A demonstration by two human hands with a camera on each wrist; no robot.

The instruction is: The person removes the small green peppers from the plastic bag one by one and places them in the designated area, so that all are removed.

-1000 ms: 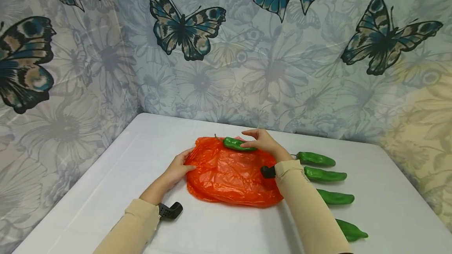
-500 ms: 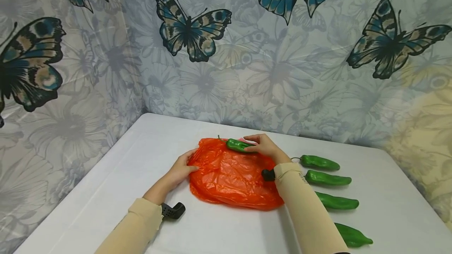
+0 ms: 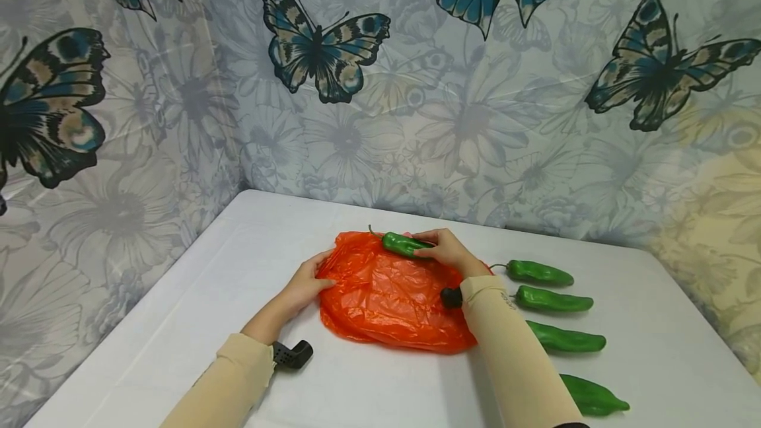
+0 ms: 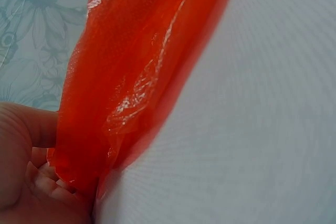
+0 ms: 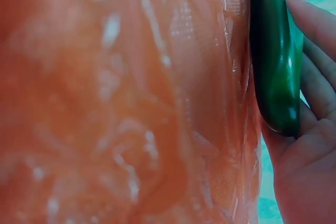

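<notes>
An orange-red plastic bag (image 3: 395,302) lies crumpled on the white table. At its left edge my left hand (image 3: 303,286) grips the film between thumb and fingers; the left wrist view shows the thumb (image 4: 39,127) over the folded plastic. My right hand (image 3: 448,253) holds a green pepper (image 3: 399,244) by its right end, at the bag's far edge, with the stem pointing left. In the right wrist view the thumb and fingers lie round the glossy pepper (image 5: 278,61), right beside the bag (image 5: 173,103).
Several more green peppers (image 3: 555,299) lie in a column on the table (image 3: 648,322), right of the bag, partly behind my right sleeve (image 3: 514,349). A butterfly-print cloth (image 3: 464,117) hangs behind the table's far edge.
The fingers of my right hand have come down from a wider spread and closed round the pepper. The left hand keeps its hold on the bag. The head view has shifted slightly.
</notes>
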